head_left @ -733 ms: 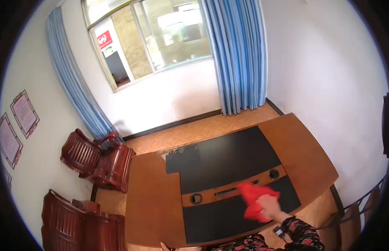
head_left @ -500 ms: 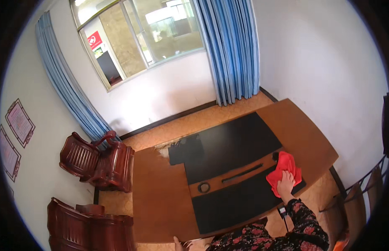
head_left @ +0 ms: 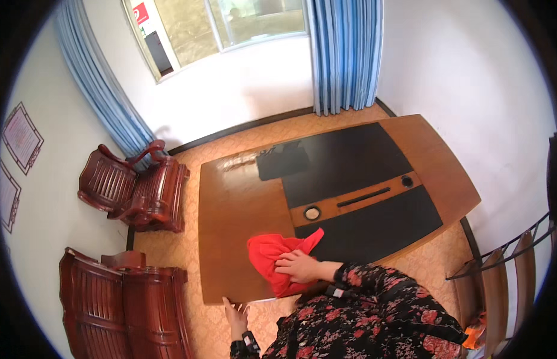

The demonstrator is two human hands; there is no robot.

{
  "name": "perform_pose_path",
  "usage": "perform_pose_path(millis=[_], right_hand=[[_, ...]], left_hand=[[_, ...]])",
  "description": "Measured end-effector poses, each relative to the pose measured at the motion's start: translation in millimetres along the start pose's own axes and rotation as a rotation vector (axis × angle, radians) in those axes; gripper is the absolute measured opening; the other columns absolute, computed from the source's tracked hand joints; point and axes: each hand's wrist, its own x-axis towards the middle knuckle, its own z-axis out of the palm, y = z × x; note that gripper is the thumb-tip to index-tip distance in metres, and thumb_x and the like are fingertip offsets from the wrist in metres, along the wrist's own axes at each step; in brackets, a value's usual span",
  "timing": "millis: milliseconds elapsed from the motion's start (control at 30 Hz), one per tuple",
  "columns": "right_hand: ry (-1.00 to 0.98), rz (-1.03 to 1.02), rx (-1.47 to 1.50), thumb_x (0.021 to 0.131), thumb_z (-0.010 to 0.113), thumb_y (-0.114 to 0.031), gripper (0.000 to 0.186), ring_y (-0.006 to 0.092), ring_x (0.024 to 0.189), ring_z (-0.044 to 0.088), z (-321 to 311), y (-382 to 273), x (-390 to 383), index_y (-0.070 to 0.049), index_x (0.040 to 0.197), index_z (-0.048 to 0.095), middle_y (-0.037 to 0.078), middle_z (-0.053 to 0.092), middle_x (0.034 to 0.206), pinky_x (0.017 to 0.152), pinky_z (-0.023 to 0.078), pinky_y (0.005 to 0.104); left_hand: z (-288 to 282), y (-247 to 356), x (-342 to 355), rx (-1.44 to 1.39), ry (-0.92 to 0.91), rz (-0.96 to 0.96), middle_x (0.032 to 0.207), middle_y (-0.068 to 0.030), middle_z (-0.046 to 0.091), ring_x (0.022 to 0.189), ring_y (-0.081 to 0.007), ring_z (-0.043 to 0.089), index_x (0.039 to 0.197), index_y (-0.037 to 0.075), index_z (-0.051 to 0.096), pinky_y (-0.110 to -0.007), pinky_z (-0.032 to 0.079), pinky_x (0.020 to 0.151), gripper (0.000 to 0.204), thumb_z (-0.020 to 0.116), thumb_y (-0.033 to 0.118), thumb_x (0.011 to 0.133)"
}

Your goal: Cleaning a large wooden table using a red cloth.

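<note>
A crumpled red cloth [head_left: 268, 257] lies on the near left part of a brown wooden desk [head_left: 227, 221]. My right hand [head_left: 297, 266] presses down on this cloth with bent fingers, gripping its folds. At the desk's near left corner, my left hand [head_left: 235, 314] touches the edge with its fingers apart and holds nothing. Black panels [head_left: 371, 224] are set into the desktop, with a round cable hole [head_left: 312, 213] and a dark slot between them. A wet-looking shine shows along the far left edge.
A dark red wooden armchair [head_left: 138, 188] and a wooden bench [head_left: 120, 305] stand left of the desk. On the right is a slatted chair [head_left: 500, 287] with a dark metal frame. Blue curtains [head_left: 347, 57] hang by the window at the back.
My right hand has moved the red cloth from the desk's right side across to its near left part. My left hand shows more fully at the corner. The view has tilted down.
</note>
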Motion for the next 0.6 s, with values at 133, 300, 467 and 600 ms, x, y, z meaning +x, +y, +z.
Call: perform_pose_path(millis=[133,300,467,600], right_hand=[[0.112,0.179,0.029,0.064,0.061,-0.012,0.032,0.0334,0.098,0.06,-53.4,20.1,-48.8,-0.009,0.097,0.065,0.012,0.065,0.099,0.083,0.049,0.044],[0.297,0.933,-0.377,0.074,0.059,-0.015,0.055,0.0322,0.123,0.044,-41.0,77.2,-175.2,-0.01,0.129,0.048,0.011,0.049,0.134,0.097,0.04,0.0486],[0.374,1.511,-0.279,0.075,0.058,-0.016,0.046,0.0313,0.118,0.049,-37.5,72.4,-44.2,-0.012,0.12,0.054,0.01,0.055,0.123,0.091,0.043,0.0497],[0.659,0.639,-0.209,0.067,0.059,-0.014,0.031,0.0315,0.095,0.056,7.4,17.6,67.1,-0.012,0.098,0.061,0.009,0.061,0.099,0.074,0.045,0.0483]], left_hand=[[-2.6,6.6,-0.5,0.007,-0.077,0.057,0.115,-0.008,0.056,0.09,-0.0246,0.058,0.123,0.013,0.046,-0.041,0.049,0.068,0.057,0.057,0.057,0.09],[9.4,20.9,-15.5,0.105,-0.163,0.066,0.113,-0.009,0.058,0.09,-0.0256,0.063,0.127,0.009,0.041,-0.038,0.052,0.068,0.064,0.058,0.059,0.089],[7.2,22.5,-19.7,0.166,-0.12,0.041,0.114,-0.012,0.058,0.091,-0.0264,0.065,0.13,0.009,0.035,-0.037,0.053,0.065,0.07,0.057,0.06,0.088],[5.7,23.8,-20.8,0.226,-0.162,0.024,0.114,-0.0122,0.059,0.091,-0.0269,0.066,0.13,0.008,0.036,-0.037,0.053,0.064,0.069,0.056,0.06,0.088]])
